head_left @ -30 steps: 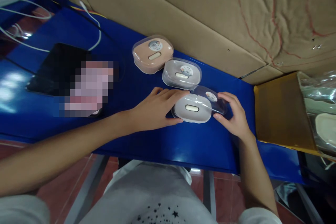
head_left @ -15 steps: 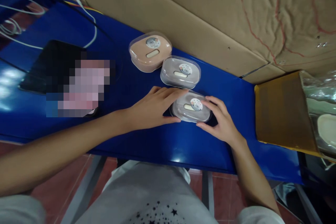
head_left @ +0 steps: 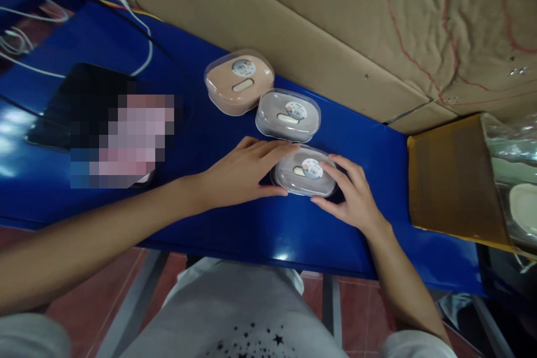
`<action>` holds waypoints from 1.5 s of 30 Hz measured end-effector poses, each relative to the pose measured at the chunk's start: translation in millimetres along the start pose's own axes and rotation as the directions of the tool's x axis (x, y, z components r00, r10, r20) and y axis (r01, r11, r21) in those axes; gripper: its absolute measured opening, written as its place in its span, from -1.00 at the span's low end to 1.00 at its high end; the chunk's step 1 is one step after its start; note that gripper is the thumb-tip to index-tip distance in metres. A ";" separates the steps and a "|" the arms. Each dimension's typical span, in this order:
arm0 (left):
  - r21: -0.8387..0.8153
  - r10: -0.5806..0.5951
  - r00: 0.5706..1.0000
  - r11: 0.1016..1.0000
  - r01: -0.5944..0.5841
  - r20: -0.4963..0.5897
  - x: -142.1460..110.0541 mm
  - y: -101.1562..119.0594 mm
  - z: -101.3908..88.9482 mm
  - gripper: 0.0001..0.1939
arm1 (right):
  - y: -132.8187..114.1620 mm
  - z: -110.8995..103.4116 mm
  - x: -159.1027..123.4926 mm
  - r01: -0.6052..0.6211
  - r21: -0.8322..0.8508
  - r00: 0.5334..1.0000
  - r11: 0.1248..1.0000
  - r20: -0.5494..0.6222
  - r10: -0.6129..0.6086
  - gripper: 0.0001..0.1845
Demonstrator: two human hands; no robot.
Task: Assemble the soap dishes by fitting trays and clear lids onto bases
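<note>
A grey oval plastic box with a clear lid (head_left: 289,179) rests on the blue table between my two hands. My left hand (head_left: 241,174) grips its left end, fingers along the far side and thumb at the near edge. Around the right end curls my right hand (head_left: 354,193), thumb low at the front and fingertips by the round white label (head_left: 312,168). A second grey box (head_left: 272,114) stands just beyond, close to my left fingers. Behind it to the left is a peach-coloured box (head_left: 224,81) of the same shape, also with a clear lid and label.
A dark device (head_left: 59,117) with a pixelated area lies on the left of the blue table (head_left: 251,235), near a white cable (head_left: 149,50). An open carton (head_left: 453,179) holding plastic-wrapped items stands at right. Brown cardboard (head_left: 293,22) walls the back edge.
Both hands stay around the nearest grey box. Its label now covers more of the pale oval piece on top, and my right hand has shifted slightly left.
</note>
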State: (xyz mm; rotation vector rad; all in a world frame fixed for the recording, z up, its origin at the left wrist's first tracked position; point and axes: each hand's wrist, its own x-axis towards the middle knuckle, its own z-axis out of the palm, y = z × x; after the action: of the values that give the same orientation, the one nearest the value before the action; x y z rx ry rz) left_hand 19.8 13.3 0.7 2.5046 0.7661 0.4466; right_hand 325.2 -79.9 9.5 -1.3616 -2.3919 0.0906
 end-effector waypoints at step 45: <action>-0.058 0.039 0.999 0.998 -0.039 0.001 0.9 -8.4 -3.1 -0.16 | -6.3 -1.6 3.3 -0.045 0.067 0.998 0.997 0.042 0.042 -0.09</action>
State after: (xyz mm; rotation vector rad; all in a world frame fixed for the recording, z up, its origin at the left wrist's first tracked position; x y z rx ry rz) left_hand 15.5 21.0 -1.1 2.4688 0.6947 0.4727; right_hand 319.1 -80.6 13.5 -1.3936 -2.3697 0.2123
